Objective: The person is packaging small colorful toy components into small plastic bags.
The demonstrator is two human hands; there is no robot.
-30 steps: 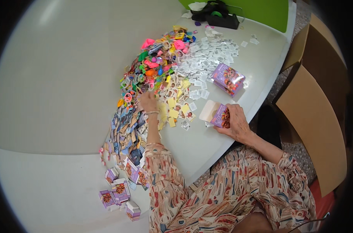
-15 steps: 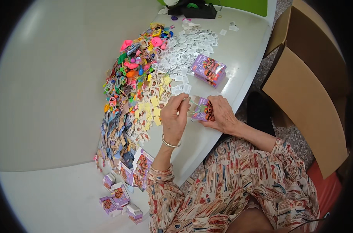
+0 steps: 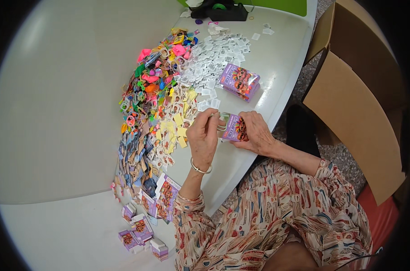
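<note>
A small purple printed packet [image 3: 234, 128] is in my right hand [image 3: 256, 132], its thumb below and fingers over the right end. My left hand [image 3: 204, 134], with a bangle at the wrist, is closed in a pinch at the packet's left end. A clear, pale green strip [image 3: 222, 122] shows between the pinch and the packet; its kind is hard to make out. Just beyond, a stack of purple printed packets [image 3: 242, 82] lies on the white table. Small white paper slips [image 3: 212, 56] spread in a heap to its left.
Mixed colourful small toys [image 3: 157, 72] and yellow papers [image 3: 178, 119] are piled at the left. Purple boxes [image 3: 142, 227] lie near the front left. A black tape dispenser [image 3: 227, 11] stands at the far edge. An open cardboard box [image 3: 354, 126] is beyond the table's right edge.
The pale strip by my left fingers has changed shape, and the packet's printed face has turned slightly. Both hands keep nearly the same place.
</note>
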